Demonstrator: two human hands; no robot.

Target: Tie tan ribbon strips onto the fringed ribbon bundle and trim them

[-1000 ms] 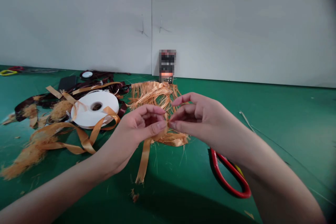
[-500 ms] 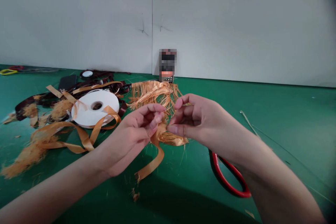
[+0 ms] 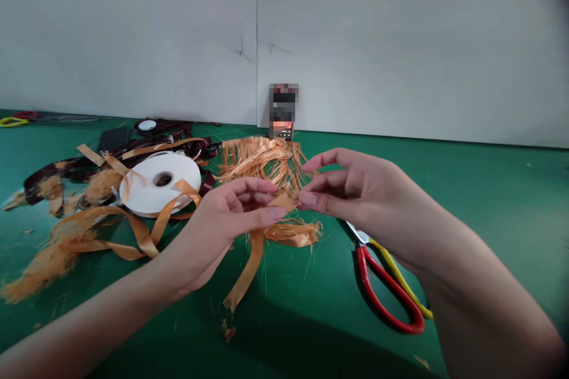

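Between thumb and fingers, my left hand [image 3: 237, 216] pinches an orange satin ribbon [image 3: 249, 269], whose tail hangs down toward the table. My right hand [image 3: 351, 186] pinches the frayed end of the same ribbon with thumb and index finger. Behind and below my fingertips lie loose orange ribbon threads [image 3: 296, 233] on the green table. Farther back, a fringe of orange strands [image 3: 255, 157] is spread out. Scissors [image 3: 371, 275] with one red and one yellow handle lie under my right wrist, partly hidden by it.
A white ribbon spool [image 3: 146, 192] lies at left among curled orange ribbon and fluffy frayed threads [image 3: 42, 275]. Dark brown ribbon [image 3: 40, 177] is heaped behind it. A phone-like device [image 3: 283, 112], partly pixelated, leans on the white wall. More scissors [image 3: 26, 119] lie far left.
My right hand has moved slightly up and right, uncovering more of the scissors. A flat ribbon end now shows between my fingertips, and my left thumb lies extended over it.
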